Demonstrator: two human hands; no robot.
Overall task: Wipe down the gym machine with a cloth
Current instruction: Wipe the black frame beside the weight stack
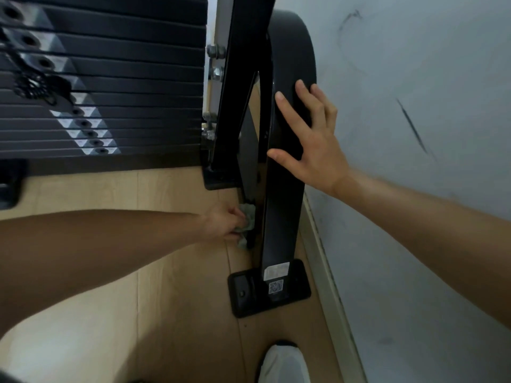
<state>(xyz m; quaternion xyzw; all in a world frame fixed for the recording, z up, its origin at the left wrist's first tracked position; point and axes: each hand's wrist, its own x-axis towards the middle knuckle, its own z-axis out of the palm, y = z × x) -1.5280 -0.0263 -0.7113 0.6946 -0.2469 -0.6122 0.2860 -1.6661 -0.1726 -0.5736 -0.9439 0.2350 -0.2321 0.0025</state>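
Left hand (pixel 224 223) is low down near the floor (pixel 166 272). Its fingers are curled round a crumpled, pale green cloth (pixel 247 222). The cloth is pushed up against the inner edge of the black leg (pixel 279 217) of the gym machine (pixel 235 78).

Higher up on the same leg, the right hand (pixel 312 145) lies flat. Its fingers are straight and spread wide, and it holds nothing.

The leg ends in a black foot plate (pixel 243 294) that sits on the wooden floor. A white sticker (pixel 276 270) is stuck on the leg just above the plate.

A stack of dark weights (pixel 124 78) is at the top left. A pale wall (pixel 414 106) with dark marks is close on the right. A white shoe (pixel 284 363) shows at the bottom.
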